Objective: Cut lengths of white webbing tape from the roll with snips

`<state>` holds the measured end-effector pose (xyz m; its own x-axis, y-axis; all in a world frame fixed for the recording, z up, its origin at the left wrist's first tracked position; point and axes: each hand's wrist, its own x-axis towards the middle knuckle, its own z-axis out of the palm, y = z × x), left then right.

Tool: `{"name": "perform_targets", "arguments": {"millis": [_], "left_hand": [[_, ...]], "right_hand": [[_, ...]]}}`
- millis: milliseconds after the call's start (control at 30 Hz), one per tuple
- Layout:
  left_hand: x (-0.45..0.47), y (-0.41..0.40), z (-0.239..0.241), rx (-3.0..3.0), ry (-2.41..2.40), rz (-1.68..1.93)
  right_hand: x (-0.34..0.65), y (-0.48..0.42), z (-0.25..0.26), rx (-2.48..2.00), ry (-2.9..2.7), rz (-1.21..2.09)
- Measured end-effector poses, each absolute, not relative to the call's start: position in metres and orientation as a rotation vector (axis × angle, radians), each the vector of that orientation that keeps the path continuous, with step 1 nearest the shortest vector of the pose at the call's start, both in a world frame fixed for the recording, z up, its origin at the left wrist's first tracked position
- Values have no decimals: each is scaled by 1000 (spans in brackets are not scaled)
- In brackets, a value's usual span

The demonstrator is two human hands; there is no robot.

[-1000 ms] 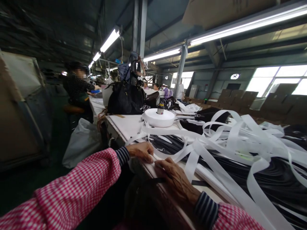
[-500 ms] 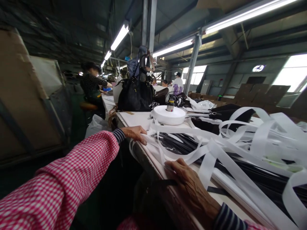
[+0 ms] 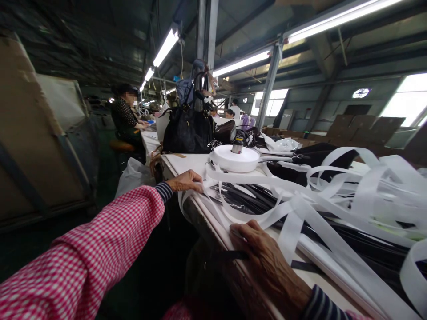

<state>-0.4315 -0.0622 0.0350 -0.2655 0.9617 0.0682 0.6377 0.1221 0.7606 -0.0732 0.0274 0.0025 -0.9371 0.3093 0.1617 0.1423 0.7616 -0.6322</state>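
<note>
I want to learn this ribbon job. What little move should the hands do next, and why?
Probably draw the left hand a bit further along the table edge, pulling the white tape straight. The right hand lies flat on one end of the tape, and the stretch between the hands sags in a loop over the edge.

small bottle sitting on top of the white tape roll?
Yes, a small bottle stands upright on the middle of the white tape roll, farther along the table.
</note>
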Motion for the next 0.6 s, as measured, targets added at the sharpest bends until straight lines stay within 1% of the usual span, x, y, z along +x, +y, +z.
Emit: {"name": "perform_targets", "arguments": {"millis": [200, 600], "left_hand": [[-417, -74, 29, 1616, 1959, 868], [-406, -83, 29, 1725, 2050, 851]], "right_hand": [[-74, 27, 2, -351, -2693, 950], [-74, 27, 1, -332, -2672, 928]]}}
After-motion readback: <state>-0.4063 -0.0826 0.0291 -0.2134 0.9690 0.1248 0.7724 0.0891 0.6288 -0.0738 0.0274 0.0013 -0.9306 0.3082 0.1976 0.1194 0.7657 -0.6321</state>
